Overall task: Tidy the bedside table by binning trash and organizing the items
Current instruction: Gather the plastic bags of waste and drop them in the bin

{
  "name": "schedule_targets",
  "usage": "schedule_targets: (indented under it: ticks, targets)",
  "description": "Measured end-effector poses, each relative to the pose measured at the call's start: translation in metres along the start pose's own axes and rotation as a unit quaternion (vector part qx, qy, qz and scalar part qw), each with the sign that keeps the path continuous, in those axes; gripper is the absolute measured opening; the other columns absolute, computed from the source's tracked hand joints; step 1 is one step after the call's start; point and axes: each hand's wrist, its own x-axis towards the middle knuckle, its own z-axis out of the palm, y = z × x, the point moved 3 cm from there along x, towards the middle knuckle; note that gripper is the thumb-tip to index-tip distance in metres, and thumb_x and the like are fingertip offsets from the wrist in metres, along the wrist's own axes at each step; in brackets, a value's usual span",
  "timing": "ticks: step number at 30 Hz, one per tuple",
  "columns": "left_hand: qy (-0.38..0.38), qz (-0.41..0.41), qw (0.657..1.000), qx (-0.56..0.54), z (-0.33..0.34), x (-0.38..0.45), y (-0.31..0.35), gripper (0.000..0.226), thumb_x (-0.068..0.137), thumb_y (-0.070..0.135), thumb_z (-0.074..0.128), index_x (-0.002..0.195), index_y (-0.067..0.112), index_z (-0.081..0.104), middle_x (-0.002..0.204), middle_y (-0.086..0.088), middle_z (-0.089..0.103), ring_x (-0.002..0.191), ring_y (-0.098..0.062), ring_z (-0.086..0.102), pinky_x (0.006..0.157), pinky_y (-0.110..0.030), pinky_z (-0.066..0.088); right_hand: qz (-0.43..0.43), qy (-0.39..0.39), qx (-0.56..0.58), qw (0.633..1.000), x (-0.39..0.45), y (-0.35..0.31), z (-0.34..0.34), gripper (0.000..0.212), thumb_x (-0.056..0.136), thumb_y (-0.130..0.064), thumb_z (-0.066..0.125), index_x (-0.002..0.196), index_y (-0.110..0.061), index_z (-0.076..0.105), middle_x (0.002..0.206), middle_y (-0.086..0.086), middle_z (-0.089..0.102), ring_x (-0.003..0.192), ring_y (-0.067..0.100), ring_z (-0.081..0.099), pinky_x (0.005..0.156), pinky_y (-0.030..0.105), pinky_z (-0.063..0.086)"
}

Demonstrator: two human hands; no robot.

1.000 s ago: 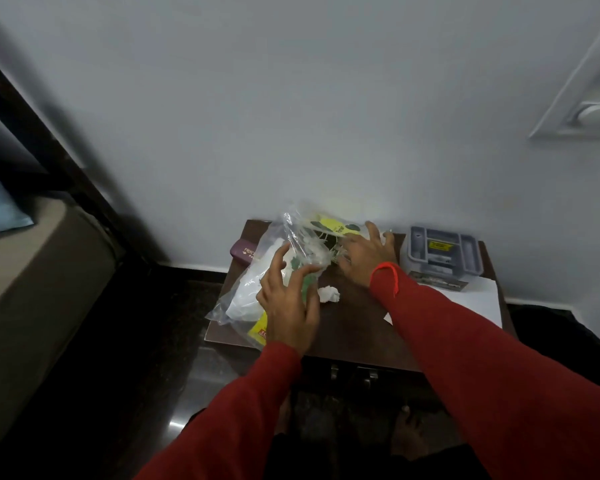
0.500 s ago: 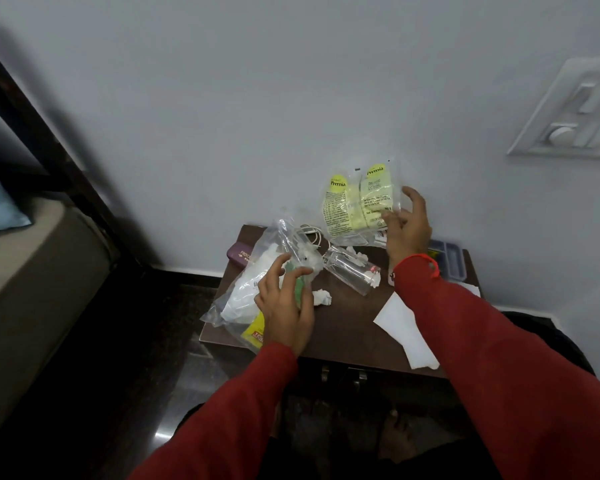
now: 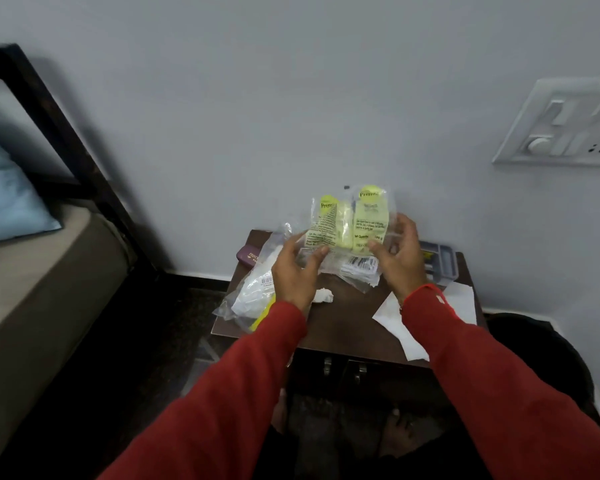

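- Clear crinkled plastic with yellow-green labels: that is the packet (image 3: 350, 230) I hold up above the worktop (image 3: 347, 317), in front of the pale wall.
- My left hand (image 3: 293, 271) pinches the packet's lower left edge, thumb in front and the other fingers (image 3: 321, 252) curled behind it.
- My right hand (image 3: 400, 258) has the packet's right side; its fingers are half curled, thumb at the front lower corner, the rest round the edge.
- Both my sleeves are red.
- On the left of the dark brown worktop lies a clear plastic bag (image 3: 253, 292) with white stuff in it and something yellow at its near end; it hangs a little over the left edge.
- A small crumpled white tissue (image 3: 323, 295) sits on the wood just right of my left wrist.
- A maroon case (image 3: 248, 259) lies at the back left corner, partly under the bag.
- A grey compartment tray (image 3: 440, 263) stands at the back right, behind my right hand.
- A white sheet of paper (image 3: 395, 323) lies on the right side and sticks out past the front edge.
- A dark round bin (image 3: 548, 351) stands on the floor to the right of the worktop.
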Motion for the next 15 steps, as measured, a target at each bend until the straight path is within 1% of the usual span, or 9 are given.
schedule_targets:
  ticks: [2,3,5,7,8,10,11,13,15]
  targets:
    - [0.016,0.027,0.998,0.047,-0.001,-0.005,0.003,0.029,0.088,0.024,0.075,0.115,0.016,0.069,0.117,-0.004,0.066,0.113,-0.018,0.063,0.098,-0.045,0.053,-0.112,0.006,-0.140,0.984,-0.003,-0.004,-0.006,0.089,0.076,-0.025,0.081,0.147,-0.022,0.026,0.150,0.005,0.030,0.141,0.024,0.033,0.114,0.052,0.036]
    - [0.012,0.042,0.997,0.070,0.000,-0.007,0.005,0.027,0.089,0.022,0.074,0.114,0.013,0.069,0.117,-0.006,0.062,0.113,-0.019,0.061,0.099,-0.045,0.051,-0.169,-0.014,-0.179,0.969,-0.005,-0.006,-0.006,0.101,0.073,-0.037,0.082,0.151,-0.022,0.019,0.155,0.004,0.022,0.147,0.022,0.023,0.119,0.047,0.028]
    - [-0.036,0.060,0.995,0.075,0.004,-0.010,0.008,0.029,0.091,0.020,0.072,0.117,0.008,0.066,0.120,-0.010,0.059,0.116,-0.021,0.058,0.103,-0.046,0.048,-0.224,-0.109,-0.248,0.936,-0.008,-0.007,-0.001,0.110,0.068,-0.056,0.079,0.153,-0.027,0.015,0.158,-0.001,0.022,0.148,0.018,0.021,0.119,0.034,0.020]
    - [-0.110,0.070,0.987,0.091,0.011,-0.012,0.008,0.034,0.093,0.023,0.070,0.122,0.006,0.063,0.124,-0.012,0.059,0.123,-0.026,0.055,0.108,-0.046,0.043,-0.200,-0.199,-0.312,0.907,-0.009,0.001,0.004,0.102,0.072,-0.054,0.077,0.152,-0.034,0.017,0.148,-0.003,0.042,0.138,0.017,0.038,0.111,0.028,0.021]
    - [-0.143,0.079,0.978,0.128,0.015,-0.013,0.007,0.037,0.094,0.027,0.069,0.124,0.007,0.061,0.128,-0.012,0.058,0.127,-0.026,0.050,0.110,-0.044,0.038,-0.178,-0.218,-0.327,0.902,-0.009,0.007,0.002,0.091,0.077,-0.047,0.076,0.150,-0.035,0.022,0.136,-0.003,0.053,0.128,0.017,0.048,0.108,0.030,0.026]
    - [-0.187,0.110,0.952,0.215,0.019,-0.015,0.005,0.039,0.096,0.036,0.063,0.126,0.011,0.060,0.134,-0.005,0.056,0.131,-0.026,0.042,0.109,-0.039,0.029,-0.161,-0.208,-0.302,0.916,-0.007,0.015,-0.003,0.061,0.085,-0.029,0.072,0.139,-0.027,0.046,0.114,0.000,0.065,0.108,0.021,0.061,0.097,0.034,0.041]
    - [-0.191,0.124,0.944,0.238,0.018,-0.015,0.004,0.037,0.096,0.041,0.060,0.124,0.016,0.061,0.132,0.002,0.058,0.130,-0.024,0.041,0.106,-0.039,0.027,-0.161,-0.194,-0.278,0.927,-0.007,0.018,-0.006,0.046,0.086,-0.019,0.070,0.130,-0.021,0.057,0.109,0.002,0.067,0.102,0.024,0.064,0.090,0.032,0.044]
    - [-0.137,0.115,0.956,0.234,0.006,-0.008,0.003,0.036,0.094,0.054,0.054,0.120,0.030,0.061,0.126,0.011,0.060,0.126,-0.018,0.045,0.105,-0.039,0.028,-0.142,-0.154,-0.244,0.947,-0.006,0.024,-0.011,0.029,0.088,-0.009,0.066,0.117,-0.013,0.066,0.102,0.004,0.066,0.095,0.026,0.064,0.080,0.028,0.043]
    - [-0.028,0.088,0.961,0.260,-0.015,0.009,-0.005,0.039,0.093,0.055,0.054,0.122,0.030,0.061,0.129,0.006,0.060,0.128,-0.020,0.047,0.110,-0.046,0.031,-0.100,-0.088,-0.209,0.969,-0.006,0.032,-0.018,0.024,0.091,-0.011,0.061,0.115,-0.010,0.064,0.102,0.004,0.065,0.095,0.027,0.063,0.080,0.034,0.048]
